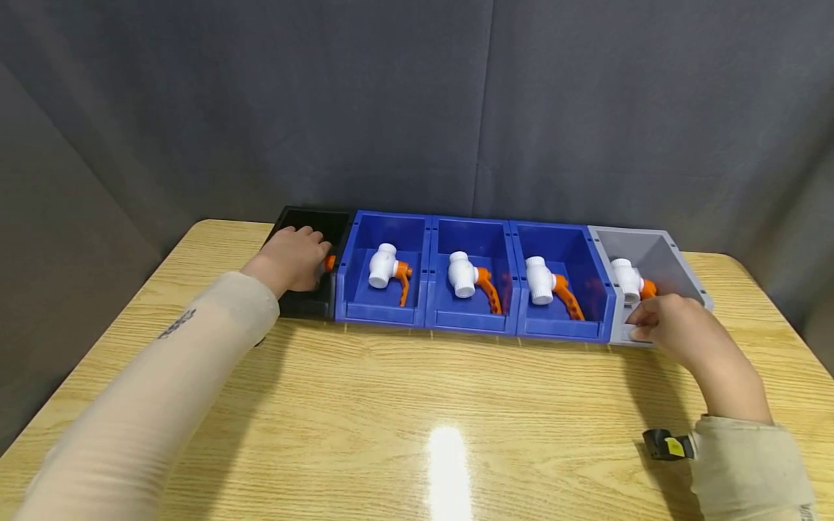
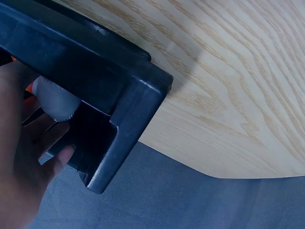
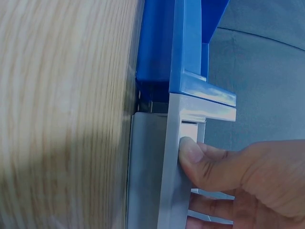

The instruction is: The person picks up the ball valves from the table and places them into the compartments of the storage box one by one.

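Note:
My left hand (image 1: 296, 257) reaches into the black bin (image 2: 128, 90), its fingers around the white body of a ball valve (image 2: 57, 99). An orange part of that valve's handle shows beside the hand in the head view; the hand hides most of the rest. At the other end of the row, my right hand (image 1: 684, 329) grips the front rim of the grey bin (image 3: 174, 191). Its thumb lies on the rim and the fingers are inside. Behind this hand, a white ball valve (image 1: 627, 281) with an orange handle lies in the grey bin.
Three blue bins (image 1: 391, 316) stand joined between the black and grey ones. Each holds a white valve with an orange handle, such as the middle valve (image 1: 462, 275). A wooden table (image 1: 365, 405) bears the row; a dark grey curtain (image 1: 391, 108) hangs behind.

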{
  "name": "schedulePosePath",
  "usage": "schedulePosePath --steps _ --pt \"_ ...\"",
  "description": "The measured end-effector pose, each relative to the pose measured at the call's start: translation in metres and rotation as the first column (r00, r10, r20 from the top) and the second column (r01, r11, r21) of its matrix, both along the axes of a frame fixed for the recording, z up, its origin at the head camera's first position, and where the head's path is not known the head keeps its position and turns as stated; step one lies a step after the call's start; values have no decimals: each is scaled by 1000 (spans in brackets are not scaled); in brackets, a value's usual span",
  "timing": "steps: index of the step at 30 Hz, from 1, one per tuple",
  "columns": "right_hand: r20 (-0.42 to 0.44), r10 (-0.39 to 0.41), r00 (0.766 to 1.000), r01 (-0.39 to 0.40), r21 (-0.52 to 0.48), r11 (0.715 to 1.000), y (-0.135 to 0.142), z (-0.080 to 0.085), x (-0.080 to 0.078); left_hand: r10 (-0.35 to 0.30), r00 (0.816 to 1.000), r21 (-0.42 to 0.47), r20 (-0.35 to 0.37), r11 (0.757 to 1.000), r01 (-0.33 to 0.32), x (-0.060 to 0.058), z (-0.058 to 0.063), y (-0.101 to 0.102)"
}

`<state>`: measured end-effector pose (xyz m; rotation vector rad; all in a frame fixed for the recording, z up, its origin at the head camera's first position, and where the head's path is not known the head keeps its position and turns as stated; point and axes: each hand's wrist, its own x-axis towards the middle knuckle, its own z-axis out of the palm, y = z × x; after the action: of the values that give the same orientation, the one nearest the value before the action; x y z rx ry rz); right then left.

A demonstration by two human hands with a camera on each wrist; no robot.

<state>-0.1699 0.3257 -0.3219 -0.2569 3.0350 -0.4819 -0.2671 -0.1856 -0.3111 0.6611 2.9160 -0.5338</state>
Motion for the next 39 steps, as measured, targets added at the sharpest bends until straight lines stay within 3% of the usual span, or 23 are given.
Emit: schedulePosePath --steps 14,22,33,39 --pt "5 -5 1000 5 -2 1000 -1 1 0 33 998 20 44 999 -34 2 0 1" --pt "0 -5 1000 5 -5 1000 -1 1 0 0 1000 96 25 995 -2 3 0 -11" --pt "9 -15 1000 15 1 1000 -2 1 1 -92 990 170 -104 979 109 16 2 -19" --pt "0 -10 1000 10 3 1000 -1 0 0 -47 982 223 -181 971 88 26 -1 -18"
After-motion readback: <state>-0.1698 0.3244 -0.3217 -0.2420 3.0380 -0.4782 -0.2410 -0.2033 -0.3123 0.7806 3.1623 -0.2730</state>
